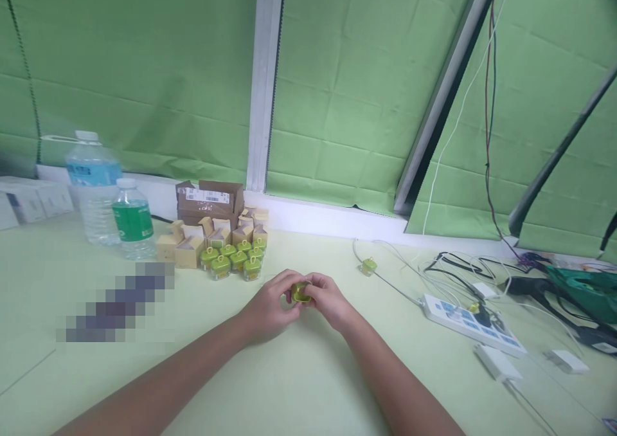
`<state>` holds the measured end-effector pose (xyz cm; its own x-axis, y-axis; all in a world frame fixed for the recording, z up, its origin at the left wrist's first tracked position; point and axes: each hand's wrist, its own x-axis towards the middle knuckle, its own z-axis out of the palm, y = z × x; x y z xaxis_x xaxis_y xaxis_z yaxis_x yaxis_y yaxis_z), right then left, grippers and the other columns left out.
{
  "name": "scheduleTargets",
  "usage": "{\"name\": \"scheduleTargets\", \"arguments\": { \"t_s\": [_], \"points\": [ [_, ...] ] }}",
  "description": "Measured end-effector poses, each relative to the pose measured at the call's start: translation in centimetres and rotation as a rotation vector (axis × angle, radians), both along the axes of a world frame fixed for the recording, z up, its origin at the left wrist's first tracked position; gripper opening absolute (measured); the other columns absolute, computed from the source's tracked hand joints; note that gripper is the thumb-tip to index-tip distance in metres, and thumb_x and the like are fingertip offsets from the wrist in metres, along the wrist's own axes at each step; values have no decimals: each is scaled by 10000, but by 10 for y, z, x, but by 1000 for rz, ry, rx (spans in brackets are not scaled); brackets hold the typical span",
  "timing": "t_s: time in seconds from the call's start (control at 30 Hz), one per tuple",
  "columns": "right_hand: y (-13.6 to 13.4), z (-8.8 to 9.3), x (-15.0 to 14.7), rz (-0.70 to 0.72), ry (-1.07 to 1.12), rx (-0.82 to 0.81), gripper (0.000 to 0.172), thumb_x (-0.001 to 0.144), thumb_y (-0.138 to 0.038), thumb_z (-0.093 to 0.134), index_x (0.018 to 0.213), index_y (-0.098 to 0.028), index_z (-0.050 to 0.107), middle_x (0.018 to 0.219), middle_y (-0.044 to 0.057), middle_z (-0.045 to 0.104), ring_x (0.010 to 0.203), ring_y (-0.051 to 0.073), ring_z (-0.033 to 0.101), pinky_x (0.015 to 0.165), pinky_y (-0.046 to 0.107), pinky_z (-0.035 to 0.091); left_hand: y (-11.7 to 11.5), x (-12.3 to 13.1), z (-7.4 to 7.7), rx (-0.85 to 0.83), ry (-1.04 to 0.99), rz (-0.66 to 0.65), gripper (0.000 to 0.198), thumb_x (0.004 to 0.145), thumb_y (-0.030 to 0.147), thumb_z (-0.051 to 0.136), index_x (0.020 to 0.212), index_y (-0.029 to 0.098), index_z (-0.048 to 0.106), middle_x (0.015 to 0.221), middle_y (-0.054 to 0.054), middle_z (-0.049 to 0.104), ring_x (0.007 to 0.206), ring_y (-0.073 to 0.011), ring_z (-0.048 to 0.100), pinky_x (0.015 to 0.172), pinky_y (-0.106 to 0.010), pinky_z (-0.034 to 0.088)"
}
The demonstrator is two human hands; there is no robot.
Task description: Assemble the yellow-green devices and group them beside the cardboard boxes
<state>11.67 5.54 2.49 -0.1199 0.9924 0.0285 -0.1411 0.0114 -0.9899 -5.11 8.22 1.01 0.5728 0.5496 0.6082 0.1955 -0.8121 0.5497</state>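
Observation:
Both hands meet over the table around a small olive-green, squarish lid (pixel 301 292). Its colour matches the lids of the little clear containers close by, and fingers hide its edges; whether a clear base is attached I cannot tell. My left hand (pixel 272 307) pinches it from the left with curled fingers. From the right, my right hand (pixel 330 299) grips it between thumb and fingers. Several small clear containers with green lids and loop handles (pixel 220 266) stand grouped to the left. One more such container (pixel 369 266) sits apart on the right, beside a white cable.
Opened small cardboard boxes (pixel 189 248) and a larger brown carton (pixel 211 201) stand behind the containers. A big water bottle (pixel 94 188) and a green-labelled bottle (pixel 134 220) are at left. A white power strip (pixel 472 323), an adapter (pixel 498 363) and tangled cables occupy the right.

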Motion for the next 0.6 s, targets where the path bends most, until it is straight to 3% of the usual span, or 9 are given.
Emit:
{"name": "scheduleTargets", "arguments": {
  "t_s": [0.2, 0.6],
  "points": [
    [2, -4, 3, -23, -67, 10, 166, 626, -205, 671, 784, -165, 643, 701, 18, 656, 673, 163, 623, 661, 302, 510, 0, 0, 0, -5, -14, 3, 461, 771, 73, 569, 1201, 236, 595, 1073, -51, 619, 746, -128, 555, 735, -280, 519],
    [-3, 4, 1, -5, -58, -2, 126, 643, -199, 663, 762, -164, 641, 715, 8, 639, 676, 161, 620, 697, 323, 527, -1, 0, 1, -31, 7, 13, 455, 780, 72, 566, 1204, 235, 587, 1076, -49, 618, 757, -130, 548, 745, -282, 515]
  ]
}}
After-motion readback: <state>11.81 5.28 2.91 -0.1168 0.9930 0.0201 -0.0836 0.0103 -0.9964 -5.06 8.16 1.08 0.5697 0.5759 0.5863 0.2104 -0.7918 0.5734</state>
